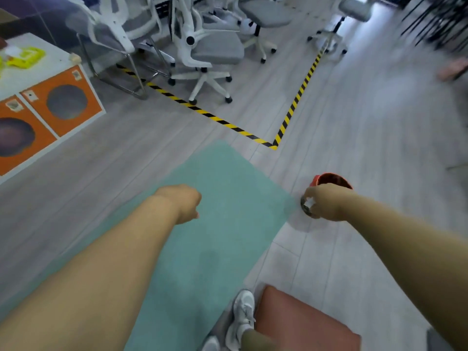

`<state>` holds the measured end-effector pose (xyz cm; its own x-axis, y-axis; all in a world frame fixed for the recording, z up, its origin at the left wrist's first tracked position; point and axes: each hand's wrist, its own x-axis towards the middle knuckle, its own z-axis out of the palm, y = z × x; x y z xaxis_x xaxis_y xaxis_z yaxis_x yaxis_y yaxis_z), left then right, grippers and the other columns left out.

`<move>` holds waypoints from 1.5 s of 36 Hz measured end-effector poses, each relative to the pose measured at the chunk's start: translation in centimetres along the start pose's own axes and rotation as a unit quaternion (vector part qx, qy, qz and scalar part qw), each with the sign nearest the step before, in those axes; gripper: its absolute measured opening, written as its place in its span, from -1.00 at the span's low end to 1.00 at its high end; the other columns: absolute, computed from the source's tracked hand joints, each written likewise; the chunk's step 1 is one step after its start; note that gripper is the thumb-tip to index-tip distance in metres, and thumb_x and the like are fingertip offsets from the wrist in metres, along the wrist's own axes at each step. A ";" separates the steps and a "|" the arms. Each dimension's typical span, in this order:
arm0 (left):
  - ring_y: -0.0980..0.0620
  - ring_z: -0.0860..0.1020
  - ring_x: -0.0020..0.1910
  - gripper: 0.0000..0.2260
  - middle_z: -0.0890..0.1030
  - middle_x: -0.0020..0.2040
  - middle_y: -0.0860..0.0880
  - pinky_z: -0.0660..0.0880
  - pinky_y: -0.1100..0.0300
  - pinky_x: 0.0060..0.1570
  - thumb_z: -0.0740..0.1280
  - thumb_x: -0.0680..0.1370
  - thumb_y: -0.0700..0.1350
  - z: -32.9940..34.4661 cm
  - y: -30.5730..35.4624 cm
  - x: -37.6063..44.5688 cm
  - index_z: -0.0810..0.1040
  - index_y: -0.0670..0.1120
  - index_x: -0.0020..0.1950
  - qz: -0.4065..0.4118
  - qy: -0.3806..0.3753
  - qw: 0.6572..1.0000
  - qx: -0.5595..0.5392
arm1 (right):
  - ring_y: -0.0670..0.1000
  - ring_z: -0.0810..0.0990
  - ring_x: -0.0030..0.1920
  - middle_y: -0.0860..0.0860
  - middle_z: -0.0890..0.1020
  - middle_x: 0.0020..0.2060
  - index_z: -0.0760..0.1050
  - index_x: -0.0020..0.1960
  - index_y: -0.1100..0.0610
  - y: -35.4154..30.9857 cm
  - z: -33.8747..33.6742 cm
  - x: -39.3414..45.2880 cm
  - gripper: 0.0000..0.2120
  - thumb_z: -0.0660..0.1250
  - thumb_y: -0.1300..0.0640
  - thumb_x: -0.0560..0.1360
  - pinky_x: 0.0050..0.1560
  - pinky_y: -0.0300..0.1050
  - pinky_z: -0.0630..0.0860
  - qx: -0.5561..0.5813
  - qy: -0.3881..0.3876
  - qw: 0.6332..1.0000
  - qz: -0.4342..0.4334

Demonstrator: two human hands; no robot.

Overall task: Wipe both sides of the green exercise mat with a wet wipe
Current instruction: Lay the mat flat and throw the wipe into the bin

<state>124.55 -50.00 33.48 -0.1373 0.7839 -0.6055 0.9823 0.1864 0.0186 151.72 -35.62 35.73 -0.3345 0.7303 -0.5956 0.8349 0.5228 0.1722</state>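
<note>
**Two arms out over the green mat, right hand on the wipes tub**

Two bare arms reach fwd. Green exercise mat (222, 198) lies flat on the grey wood-look floor (367, 127), running diagonally from bottom left up toward the middle, far corner near the yellow/black hazard tape (293, 110).

Left hand (183, 202) hovers over the mat w/ fingers curled into a loose fist, nothing visible in it. Can't tell if it touches the mat.

Right hand (326, 202) is off the mat's right edge, fingers wrapped around a red tub (329, 179) that sits on the floor just beside the mat. A bit of white wet wipe (308, 203) pokes out of the dark opening right at the fingertips, looks pinched btw thumb + fingers, but it's blurry so not 100% sure.

Other stuff: white sneaker (243, 315) at the bottom, on the mat's edge, reddish cushion (304, 323) beside it. White office chairs (210, 54) bunched up behind the tape. Orange-fronted cabinet (63, 102) at left w/ a yellow thing (25, 57) on top.
</note>
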 end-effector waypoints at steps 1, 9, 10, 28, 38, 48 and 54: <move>-0.10 0.42 0.32 -0.62 0.43 0.35 -0.10 0.38 0.11 0.20 0.23 0.59 0.07 -0.2 0.4 0.0 0.41 -0.04 0.36 0.003 0.000 1.000 0.008 | 0.10 0.46 0.21 0.05 0.50 0.23 0.38 0.34 0.02 0.6 -0.1 -0.4 -0.64 0.20 0.11 0.55 0.16 -0.06 0.39 0.008 0.003 1.000 0.010; -0.10 0.42 0.31 -0.62 0.42 0.35 -0.10 0.39 0.07 0.23 0.23 0.59 0.07 -2.0 6.0 0.7 0.41 -0.04 0.36 0.049 0.003 0.998 0.028 | 0.11 0.48 0.19 0.03 0.53 0.19 0.43 0.27 0.02 3.8 1.6 -2.8 -0.70 0.17 0.10 0.55 0.16 -0.03 0.44 0.057 0.014 0.998 0.015; -0.10 0.42 0.31 -0.63 0.42 0.35 -0.10 0.38 0.07 0.22 0.23 0.59 0.07 -2.3 6.8 0.9 0.41 -0.04 0.36 0.051 0.002 0.998 0.031 | 0.12 0.47 0.20 0.04 0.52 0.21 0.42 0.28 0.01 4.3 1.9 -2.9 -0.69 0.17 0.10 0.54 0.18 -0.01 0.44 0.064 0.014 0.998 0.016; -0.08 0.42 0.28 -0.65 0.42 0.32 -0.06 0.38 0.10 0.17 0.21 0.60 0.05 -11.7 28.6 15.2 0.40 -0.03 0.35 0.103 -0.038 0.985 0.133 | 0.14 0.48 0.13 0.09 0.51 0.20 0.37 0.34 0.07 27.5 5.8 3.9 -0.64 0.14 0.13 0.56 0.04 -0.11 0.40 0.158 0.006 0.986 0.059; -0.10 0.42 0.30 -0.66 0.42 0.34 -0.09 0.38 0.09 0.20 0.20 0.60 0.03 -16.7 46.5 32.8 0.39 -0.04 0.36 0.080 -0.059 0.993 0.057 | 0.13 0.50 0.14 0.05 0.49 0.16 0.41 0.26 0.01 47.8 6.8 19.8 -0.68 0.19 0.08 0.51 0.09 -0.07 0.46 0.166 -0.002 0.986 0.032; -0.07 0.45 0.26 -0.70 0.51 0.25 -0.05 0.40 0.11 0.15 0.20 0.59 0.02 -18.6 55.2 42.6 0.45 -0.01 0.29 0.090 -0.096 0.991 0.000 | 0.18 0.48 0.16 0.09 0.32 0.24 0.28 0.41 0.04 57.5 8.9 27.0 -0.53 0.10 0.24 0.51 0.12 -0.05 0.42 0.214 -0.055 0.972 0.083; -0.07 0.44 0.29 -0.68 0.46 0.32 -0.05 0.39 0.11 0.18 0.21 0.59 0.01 -17.7 55.5 47.2 0.43 -0.01 0.33 0.081 -0.148 0.985 0.036 | 0.14 0.50 0.14 0.10 0.47 0.18 0.34 0.31 0.12 57.8 10.4 31.6 -0.66 0.17 0.18 0.53 0.03 -0.09 0.43 0.257 -0.064 0.962 0.068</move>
<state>170.37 7.80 19.99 0.0545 0.5908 -0.8050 0.9963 0.0218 0.0834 193.99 13.13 18.69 -0.1777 0.6986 -0.6931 0.9840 0.1153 -0.1361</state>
